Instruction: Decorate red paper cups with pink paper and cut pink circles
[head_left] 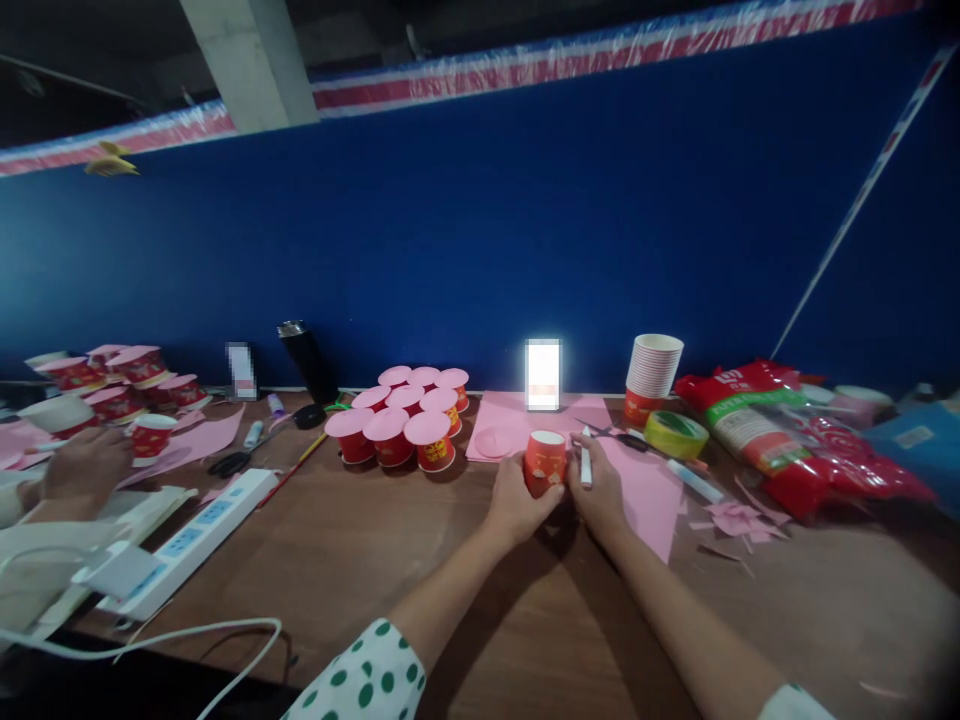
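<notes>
Item: cup (545, 462), red paper with a white rim. It stands on the table (375, 570), near the middle and just ahead of the person.
- Left hand (516, 503): fingers wrapped around the cup's left side, grasping it.
- Right hand (602, 490): just right of the cup, closed around a white pen (586, 462) held upright. Whether this hand also touches the cup cannot be told.

Surroundings:
- Pink sheet (517, 415): lies flat just behind the cup. A lit phone (543, 375) stands on its far edge against the blue wall (480, 220).
- Second pink sheet (646, 495): lies under and to the right of the right hand.
- Capped cups (405, 420): a cluster of red cups topped with pink discs, left of the cup and apart from it.
- Cup stack (654, 375): back right.
- Scissors (622, 436), green tape roll (675, 434) and glue stick (694, 482): just beyond the right hand.
- Scraps (739, 520): pink offcuts, right.
- Red bags (787, 430): far right.
- Flask (307, 360): black, back left.
- Power strip (195, 540): near left edge.
- Co-worker's hand (82, 465): far left, beside more capped cups (112, 378).

The space between the hands and the cup is unobstructed.
</notes>
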